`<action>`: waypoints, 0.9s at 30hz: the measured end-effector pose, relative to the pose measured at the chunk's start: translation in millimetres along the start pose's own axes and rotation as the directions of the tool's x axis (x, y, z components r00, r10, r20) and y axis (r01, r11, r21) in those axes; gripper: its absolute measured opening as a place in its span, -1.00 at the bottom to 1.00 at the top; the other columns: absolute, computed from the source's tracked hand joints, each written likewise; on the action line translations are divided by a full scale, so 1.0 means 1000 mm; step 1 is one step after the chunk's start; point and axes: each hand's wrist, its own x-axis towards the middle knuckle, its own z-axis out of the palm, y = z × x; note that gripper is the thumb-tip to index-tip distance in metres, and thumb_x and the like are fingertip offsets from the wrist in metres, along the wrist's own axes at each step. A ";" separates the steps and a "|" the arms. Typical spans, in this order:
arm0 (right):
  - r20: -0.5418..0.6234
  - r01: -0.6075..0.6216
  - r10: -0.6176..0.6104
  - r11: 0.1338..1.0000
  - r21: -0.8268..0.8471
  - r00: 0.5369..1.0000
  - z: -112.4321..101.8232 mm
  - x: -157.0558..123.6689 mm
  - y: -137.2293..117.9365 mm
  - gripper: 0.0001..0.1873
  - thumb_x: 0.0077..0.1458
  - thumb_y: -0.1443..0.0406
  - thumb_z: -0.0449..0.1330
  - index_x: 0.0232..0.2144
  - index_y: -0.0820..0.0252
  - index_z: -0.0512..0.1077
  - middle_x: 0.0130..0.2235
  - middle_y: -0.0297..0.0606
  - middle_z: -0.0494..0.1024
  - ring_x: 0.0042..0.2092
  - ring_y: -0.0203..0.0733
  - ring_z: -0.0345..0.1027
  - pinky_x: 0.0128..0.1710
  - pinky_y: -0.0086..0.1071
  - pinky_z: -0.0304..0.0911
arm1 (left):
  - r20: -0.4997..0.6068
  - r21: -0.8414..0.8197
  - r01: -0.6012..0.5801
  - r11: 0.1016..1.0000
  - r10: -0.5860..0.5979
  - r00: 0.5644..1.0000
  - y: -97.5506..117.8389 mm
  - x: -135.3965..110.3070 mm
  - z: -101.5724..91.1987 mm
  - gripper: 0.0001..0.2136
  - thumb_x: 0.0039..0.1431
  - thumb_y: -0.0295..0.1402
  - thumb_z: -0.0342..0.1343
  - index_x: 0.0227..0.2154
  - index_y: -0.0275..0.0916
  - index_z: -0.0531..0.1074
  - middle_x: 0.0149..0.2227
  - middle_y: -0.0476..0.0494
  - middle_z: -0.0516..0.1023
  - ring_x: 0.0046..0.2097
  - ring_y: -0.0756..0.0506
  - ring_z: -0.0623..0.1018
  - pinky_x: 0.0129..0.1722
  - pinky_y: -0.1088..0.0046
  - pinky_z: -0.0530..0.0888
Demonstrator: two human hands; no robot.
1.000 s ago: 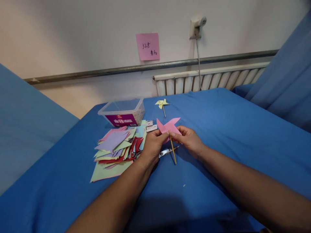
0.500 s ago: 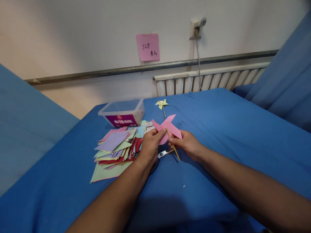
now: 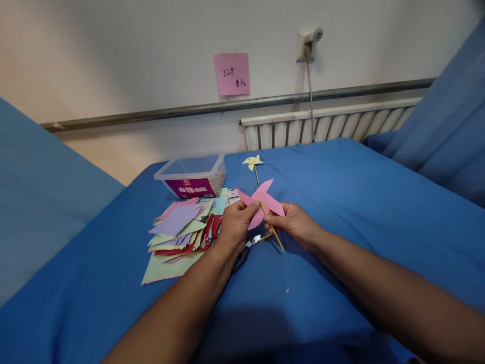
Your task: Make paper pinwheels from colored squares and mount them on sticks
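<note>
A pink paper pinwheel (image 3: 262, 194) is held between my two hands above the blue cloth. Its thin wooden stick (image 3: 278, 239) slants down to the right from the middle of the blades. My left hand (image 3: 238, 222) is closed on the pinwheel, its thumb near the top of the stick. On the other side, my right hand (image 3: 291, 222) pinches a blade and the stick, thumb and finger against them. Scissors (image 3: 253, 239) lie on the cloth just below, their dark handles partly behind my left wrist.
Left of my hands lies a stack of coloured paper sheets (image 3: 178, 222). Behind it stands a clear plastic box (image 3: 189, 176) with a purple label. A finished-looking yellow pinwheel (image 3: 253, 162) rests further back. The blue-covered table (image 3: 341, 202) meets a wall with a radiator (image 3: 295, 132).
The lower end of the stick has swung slightly to the right. Both hands keep hold of the pinwheel, nearly in the same place.
</note>
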 end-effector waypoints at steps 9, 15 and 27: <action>-0.071 0.033 -0.031 0.999 0.039 0.997 -0.003 0.005 0.006 -0.65 -0.21 0.14 0.41 -0.40 0.24 0.48 -0.49 -0.34 0.49 -0.49 -0.35 0.26 -0.45 -0.41 0.10 | -0.002 -0.123 -0.042 0.991 0.043 0.999 0.007 -0.006 0.004 -0.78 -0.13 -0.26 0.31 -0.51 -0.32 0.49 -0.51 -0.06 0.52 -0.47 0.01 0.44 -0.39 0.48 0.35; -0.081 0.006 0.007 0.988 0.152 0.997 -0.003 0.005 0.007 -0.65 -0.17 0.11 0.39 -0.39 0.23 0.49 -0.46 -0.32 0.51 -0.47 -0.36 0.29 -0.43 -0.44 0.14 | 0.034 -0.199 -0.066 0.978 0.074 0.997 0.009 -0.004 0.001 -0.77 -0.03 -0.21 0.23 -0.41 -0.30 0.52 -0.33 -0.15 0.56 -0.27 -0.06 0.51 -0.29 0.46 0.37; 0.187 -0.119 0.060 0.939 0.323 0.980 -0.002 -0.002 0.002 -0.76 -0.05 0.19 0.35 -0.36 0.18 0.44 -0.47 -0.41 0.45 -0.48 -0.40 0.25 -0.41 -0.46 0.19 | 0.102 -0.257 -0.023 0.966 0.051 0.994 0.015 -0.007 0.002 -0.77 -0.09 -0.30 0.30 -0.32 -0.22 0.50 -0.27 -0.07 0.56 -0.23 -0.01 0.51 -0.18 0.47 0.35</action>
